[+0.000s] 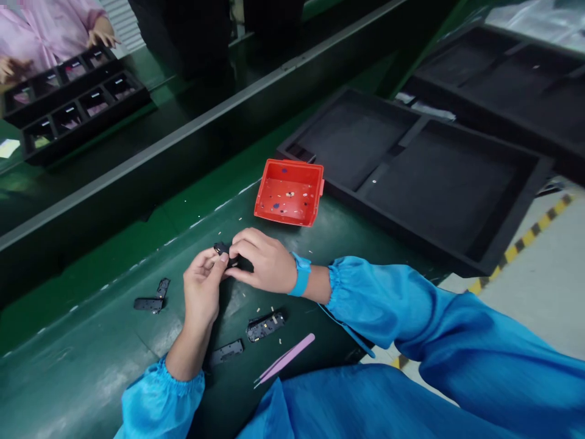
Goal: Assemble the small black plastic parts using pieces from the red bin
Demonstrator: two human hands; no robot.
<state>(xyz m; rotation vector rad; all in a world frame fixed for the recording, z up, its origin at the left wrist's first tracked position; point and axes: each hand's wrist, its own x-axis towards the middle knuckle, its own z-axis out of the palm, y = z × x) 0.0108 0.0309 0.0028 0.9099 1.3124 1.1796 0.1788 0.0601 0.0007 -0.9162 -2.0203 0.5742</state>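
Two hands met over a small black part (223,250) near the middle of the view. The left hand (201,289) came up from six o'clock and pinched the part between thumb and fingertips, closed on it. The right hand (258,262), reaching in from three o'clock with a blue wristband (301,274) at the wrist, pressed its curled fingers onto the same part from the other side, gripping it too. Most of the part was hidden by the fingers, just above the green mat (91,353).

Several other black parts lay on the mat: a pair (153,299) at nine o'clock of the left hand, a flat one (226,352) just beside the left forearm at five o'clock, and one with pale contacts (265,326) at six o'clock of the right hand. Pink tweezers (286,358) lay at five o'clock of that, untouched. A red bin (289,192), holding a few tiny bits, sat at twelve o'clock of the hands, near them. A large black foam tray (525,177) spread out at two o'clock. Beyond a grey rail (192,131), at eleven o'clock, a black compartment tray (73,107) stood in front of another person in a pink sleeve (50,30), whose hand (101,38) rested at its far edge
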